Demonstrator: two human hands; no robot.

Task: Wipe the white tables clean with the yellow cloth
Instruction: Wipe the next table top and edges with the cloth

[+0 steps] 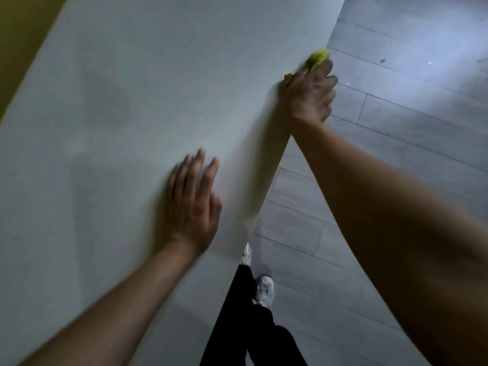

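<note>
Cloth (318, 58), one, yellow-green and bunched, sits at the right edge of the table (126, 107), mostly covered by the right hand (310, 97); two bits show, a larger lump past the fingertips and a small corner by the thumb side. Right hand's fingers are curled down over the cloth, clamping it against the tabletop right at the edge, knuckles partly over the floor (412, 107). One table in view, white, plain top, filling the left and middle of the frame, with faint darker patches on its surface. Left hand (191, 204) lies flat on the table near its right edge, well apart from the cloth, fingers straight and slightly spread, holding nothing; its outline is blurred. Two bare forearms reach in from the bottom. Floor is grey planks, right side. Below the table edge: black trousers (253, 334) and two white shoes, one (264, 290) clear, the other (247, 253) half hidden by the table. A yellow-olive surface (23, 33) fills the top left corner beyond the table. No brands, labels or writing can be read anywhere
</note>
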